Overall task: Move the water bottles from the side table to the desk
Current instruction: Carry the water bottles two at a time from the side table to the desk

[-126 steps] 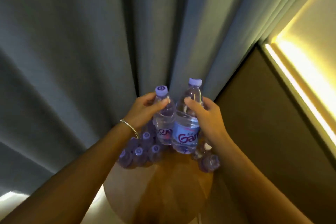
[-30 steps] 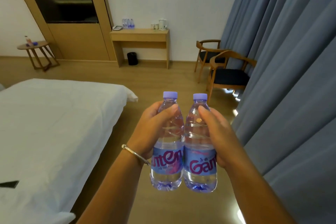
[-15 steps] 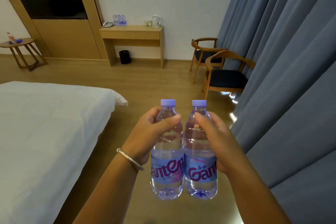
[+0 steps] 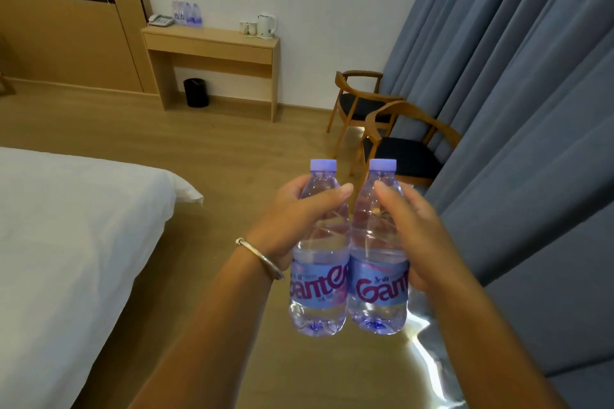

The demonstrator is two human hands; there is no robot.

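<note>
Two water bottles are carried upright across a bedroom toward the desk.

A wooden floor is seen, with a white bed at left, blue curtains at right and two chairs beside them. The desk at the far wall bears several bottles, a phone and a kettle. The left bottle is gripped by the left hand, fingers curled round it; the right bottle is likewise gripped by the right hand, the two bottles touching. Compared with half a second ago, the desk is shown larger and nearer, and the side table at far left is no longer in view.
</note>
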